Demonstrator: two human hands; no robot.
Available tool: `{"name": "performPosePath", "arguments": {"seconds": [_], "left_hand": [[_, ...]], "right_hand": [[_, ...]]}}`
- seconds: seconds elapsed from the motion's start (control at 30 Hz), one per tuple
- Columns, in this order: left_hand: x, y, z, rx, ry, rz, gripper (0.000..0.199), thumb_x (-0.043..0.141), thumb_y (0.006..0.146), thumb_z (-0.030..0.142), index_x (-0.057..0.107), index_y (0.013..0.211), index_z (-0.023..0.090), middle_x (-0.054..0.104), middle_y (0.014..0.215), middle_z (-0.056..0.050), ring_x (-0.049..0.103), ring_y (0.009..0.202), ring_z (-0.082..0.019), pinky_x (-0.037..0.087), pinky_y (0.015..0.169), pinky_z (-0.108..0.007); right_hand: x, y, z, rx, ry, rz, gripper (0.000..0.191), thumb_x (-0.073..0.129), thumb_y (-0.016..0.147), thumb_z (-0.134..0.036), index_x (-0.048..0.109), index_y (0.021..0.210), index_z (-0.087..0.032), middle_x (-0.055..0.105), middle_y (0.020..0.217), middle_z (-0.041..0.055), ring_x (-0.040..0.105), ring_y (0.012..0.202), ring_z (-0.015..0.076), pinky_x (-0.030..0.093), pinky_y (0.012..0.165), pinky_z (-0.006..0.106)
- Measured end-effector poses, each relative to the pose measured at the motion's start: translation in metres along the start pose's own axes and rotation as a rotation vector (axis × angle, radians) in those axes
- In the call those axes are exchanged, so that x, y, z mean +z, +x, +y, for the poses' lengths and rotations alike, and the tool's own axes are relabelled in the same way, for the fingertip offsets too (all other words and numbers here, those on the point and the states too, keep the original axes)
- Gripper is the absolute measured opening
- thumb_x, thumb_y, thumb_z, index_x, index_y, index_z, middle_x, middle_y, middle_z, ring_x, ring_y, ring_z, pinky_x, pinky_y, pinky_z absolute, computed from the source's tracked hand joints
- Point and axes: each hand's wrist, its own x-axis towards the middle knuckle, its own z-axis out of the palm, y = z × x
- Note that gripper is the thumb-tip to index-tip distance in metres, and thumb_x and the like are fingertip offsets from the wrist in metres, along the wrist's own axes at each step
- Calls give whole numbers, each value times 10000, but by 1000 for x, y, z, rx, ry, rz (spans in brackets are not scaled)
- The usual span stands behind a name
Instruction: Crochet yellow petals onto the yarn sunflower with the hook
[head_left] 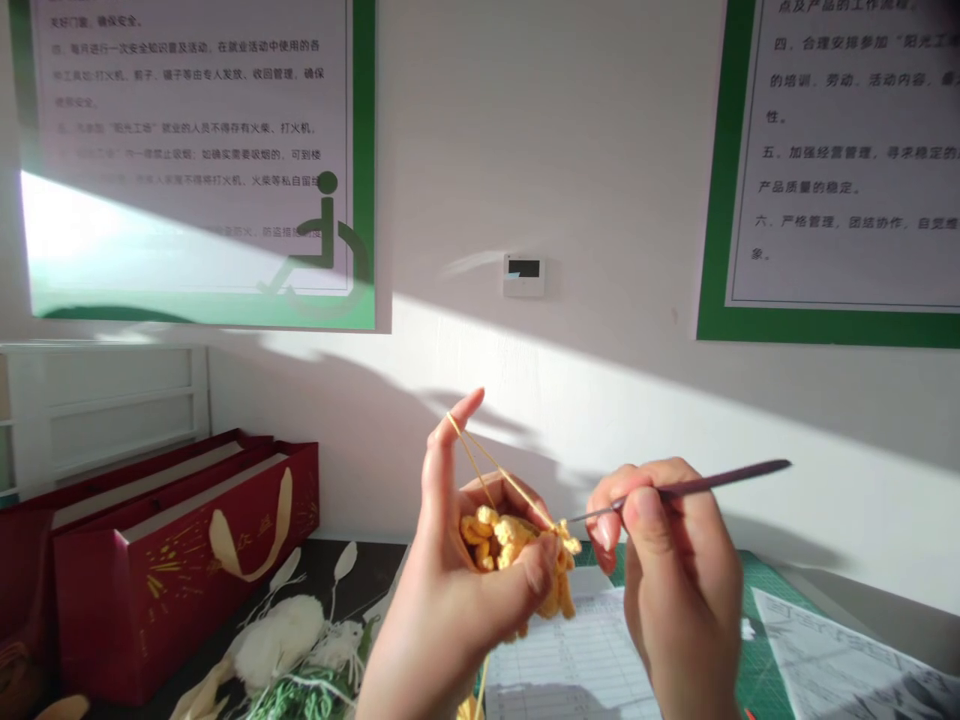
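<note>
My left hand (472, 570) is closed on a small yellow crochet piece (516, 540) with bumpy, curled edges. Its index finger points up, with yellow yarn (487, 460) looped over it and running down to the piece. Between thumb and fingers, my right hand (671, 550) grips a crochet hook (712, 482) with a dark handle and a thin metal shaft. The hook's tip meets the right edge of the yellow piece, where the yarn comes in; whether it is inside a stitch I cannot tell. More yellow yarn hangs below my left hand.
Red gift bags (187, 560) with cream ribbon handles lie at the left. White yarn (281, 635) and green yarn (304, 695) lie in front of them. Printed sheets (570, 650) rest on a green cutting mat (757, 580). Behind is a wall with framed notices (364, 150) and a small panel (523, 275).
</note>
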Motion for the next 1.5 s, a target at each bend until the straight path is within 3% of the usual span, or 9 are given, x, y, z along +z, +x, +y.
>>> {"name": "performPosePath", "arguments": {"seconds": [0.17, 0.3, 0.4, 0.53, 0.73, 0.83, 1.17, 1.5], "left_hand": [[0, 0, -1, -20, -93, -45, 1050, 897, 777, 237, 263, 1588, 444, 684, 845, 30, 496, 539, -84, 462, 546, -227], [-3, -1, -2, -44, -154, -56, 1037, 911, 775, 201, 309, 1575, 473, 707, 903, 7, 612, 659, -136, 475, 614, -252], [-4, -3, -1, -45, -201, -71, 977, 874, 822, 207, 319, 1576, 487, 704, 938, -10, 626, 686, -156, 462, 602, -261], [-1, -5, 1, -47, -287, -53, 836, 807, 894, 223, 366, 1567, 450, 683, 928, -11, 617, 721, -155, 496, 697, -307], [5, -6, 5, -60, -196, 8, 960, 907, 790, 226, 359, 1548, 448, 699, 896, -1, 714, 764, -219, 502, 667, -293], [7, -5, 5, -55, -188, 38, 972, 924, 763, 219, 376, 1539, 422, 695, 861, 11, 707, 719, -195, 512, 673, -287], [12, -9, 6, -8, -43, 154, 1003, 824, 804, 124, 259, 1564, 455, 675, 784, 39, 578, 564, -119, 428, 470, -183], [15, -10, 5, -1, -55, 151, 1062, 849, 811, 164, 175, 1577, 459, 673, 780, 42, 605, 562, -128, 471, 464, -183]], "right_hand": [[11, 8, -2, 467, 319, 3, 356, 754, 902, -421, 554, 701, -207, 528, 608, -43, 459, 501, 79, 376, 456, 187], [17, 6, -1, 595, 416, 13, 387, 808, 849, -451, 576, 673, -195, 539, 633, -35, 459, 521, 70, 392, 494, 184], [18, 4, -1, 578, 453, 26, 377, 801, 863, -446, 568, 691, -204, 536, 650, -43, 462, 529, 69, 406, 513, 183], [18, 3, -2, 554, 486, 21, 383, 781, 883, -443, 532, 708, -210, 519, 647, -54, 443, 522, 66, 416, 524, 178], [16, 1, -2, 501, 455, -64, 342, 719, 943, -419, 511, 756, -223, 551, 687, -45, 463, 583, 85, 417, 563, 197], [15, -1, -1, 449, 379, -81, 353, 691, 965, -422, 496, 746, -226, 536, 695, -47, 459, 589, 92, 412, 570, 215], [15, -6, 4, 202, 130, -17, 246, 653, 1006, -354, 556, 811, -239, 563, 711, -36, 517, 642, 105, 434, 580, 205], [8, 0, 5, 135, 80, -91, 207, 601, 1040, -329, 578, 853, -243, 622, 798, -32, 590, 693, 97, 501, 645, 212]]}}
